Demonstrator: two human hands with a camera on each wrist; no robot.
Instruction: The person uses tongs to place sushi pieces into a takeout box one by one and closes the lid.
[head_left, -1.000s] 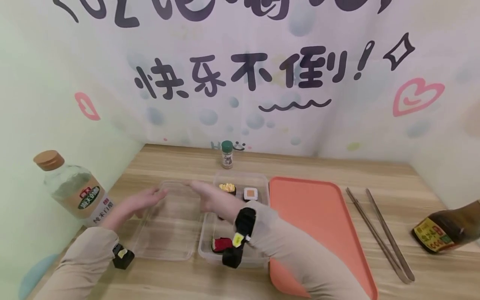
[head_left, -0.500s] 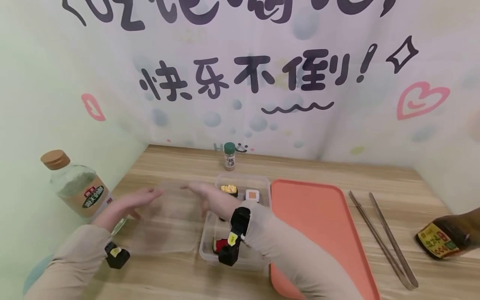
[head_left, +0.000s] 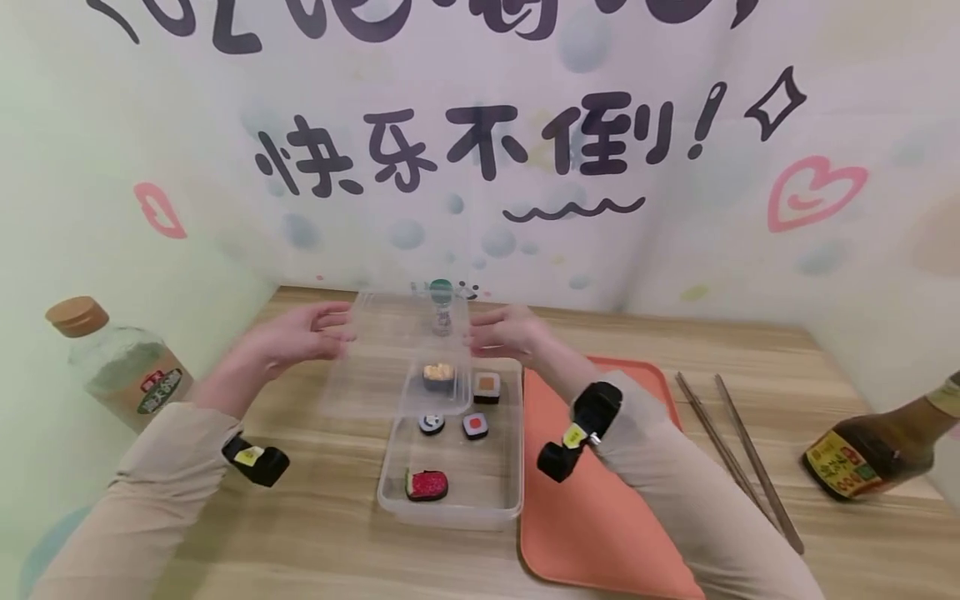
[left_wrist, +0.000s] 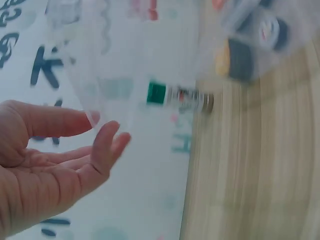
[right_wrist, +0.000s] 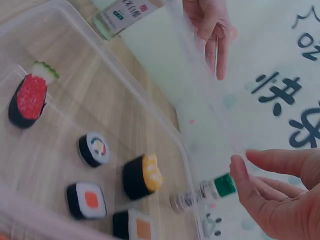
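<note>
A clear plastic lid hangs tilted over the far-left part of a clear food container. My left hand pinches the lid's left edge between thumb and fingers. On the opposite edge, my right hand grips with thumb and fingertips. Inside the container lie several sushi pieces: a red-topped one near the front, a small roll with an orange-red centre, a patterned round roll and a square-looking one. A yellow-topped piece shows through the lid in the head view.
A green-capped seasoning bottle stands behind the lid. An orange tray lies right of the container, partly under my right forearm. Metal tongs and a dark sauce bottle are farther right. A large vinegar bottle stands left.
The lid has come up from the table left of the container and moved right, over the container's far part. Both hands moved with it, up and to the right.
</note>
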